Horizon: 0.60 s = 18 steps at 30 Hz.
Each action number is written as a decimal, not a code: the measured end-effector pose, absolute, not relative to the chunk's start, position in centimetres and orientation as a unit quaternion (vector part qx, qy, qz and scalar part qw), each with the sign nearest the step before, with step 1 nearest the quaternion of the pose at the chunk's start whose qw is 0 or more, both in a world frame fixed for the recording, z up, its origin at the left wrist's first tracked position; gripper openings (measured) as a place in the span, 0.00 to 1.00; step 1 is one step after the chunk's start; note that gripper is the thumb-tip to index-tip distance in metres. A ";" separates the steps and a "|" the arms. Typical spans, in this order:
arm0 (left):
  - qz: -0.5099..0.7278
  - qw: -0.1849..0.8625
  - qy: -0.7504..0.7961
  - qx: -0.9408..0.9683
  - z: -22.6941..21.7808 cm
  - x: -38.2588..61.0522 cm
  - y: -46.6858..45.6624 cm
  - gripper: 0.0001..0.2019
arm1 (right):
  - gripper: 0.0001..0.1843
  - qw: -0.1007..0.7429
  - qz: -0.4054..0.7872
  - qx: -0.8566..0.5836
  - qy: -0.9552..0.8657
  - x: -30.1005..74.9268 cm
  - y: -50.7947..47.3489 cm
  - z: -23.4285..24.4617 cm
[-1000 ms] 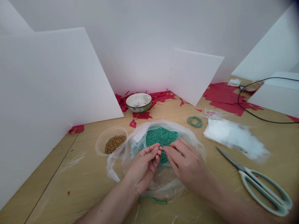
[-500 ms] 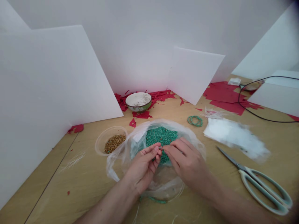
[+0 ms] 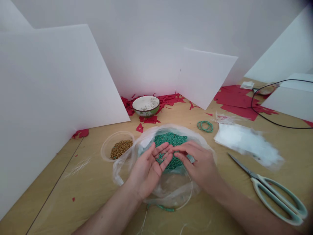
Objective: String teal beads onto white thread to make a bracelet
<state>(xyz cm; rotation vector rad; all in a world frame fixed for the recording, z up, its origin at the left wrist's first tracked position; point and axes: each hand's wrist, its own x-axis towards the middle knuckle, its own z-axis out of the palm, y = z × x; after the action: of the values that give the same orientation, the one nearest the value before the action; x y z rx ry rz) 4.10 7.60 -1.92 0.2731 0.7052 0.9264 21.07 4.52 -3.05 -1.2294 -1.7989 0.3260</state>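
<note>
My left hand [image 3: 151, 166] lies palm up with its fingers spread, above green beads [image 3: 171, 138] in a clear plastic bag [image 3: 168, 195]. Whether small beads rest on its fingers I cannot tell. Beside its fingertips, my right hand [image 3: 195, 160] is closed in a pinch. A pale cord [image 3: 191, 189] runs up toward that pinch from a short strand of green beads [image 3: 166, 208] on the table in front of the bag; the tip between the fingers is too small to see clearly.
Left of the bag stands a clear tub [image 3: 105, 147] of gold-brown beads. Scissors [image 3: 264, 182] lie at right, near white plastic sheets [image 3: 244, 140] and green beaded rings [image 3: 205, 126]. Behind are a bowl [image 3: 146, 106], red paper scraps [image 3: 234, 98] and white boards [image 3: 207, 75].
My left hand has opened from a pinch to a spread palm. My right hand stays pinched beside it, slightly shifted. The view has moved a little.
</note>
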 end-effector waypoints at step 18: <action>0.411 0.845 0.297 0.170 -1.2 4.1 7.2 0.19 | 0.15 0.308 -0.122 -0.457 -0.826 21.3 3.9 -3.2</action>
<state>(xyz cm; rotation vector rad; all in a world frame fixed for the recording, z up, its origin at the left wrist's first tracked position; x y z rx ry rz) 4.06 7.18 -1.20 0.3586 0.6259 0.8681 21.26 3.93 -3.17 -1.2077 -2.1835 -0.3220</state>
